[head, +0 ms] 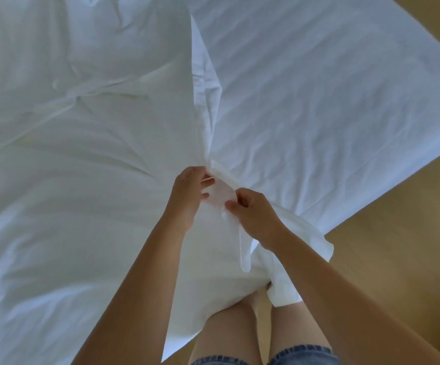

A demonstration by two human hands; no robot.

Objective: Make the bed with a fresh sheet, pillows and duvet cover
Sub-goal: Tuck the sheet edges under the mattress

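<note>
A white duvet cover (76, 159) with the duvet in it lies crumpled over the left and middle of the bed, its corner pulled toward me. My left hand (189, 191) grips the bunched corner from the left. My right hand (253, 214) pinches the same corner and a thin white tie strip (242, 248) that hangs down from it. The flat white sheet (332, 101) covers the bed's right part. No pillow is in view.
Tan wooden floor (398, 246) lies to the right of the bed and under my feet. The bed's edge runs diagonally from the upper right down to my legs (240, 327). A loose flap of white cloth (284, 293) hangs against my thighs.
</note>
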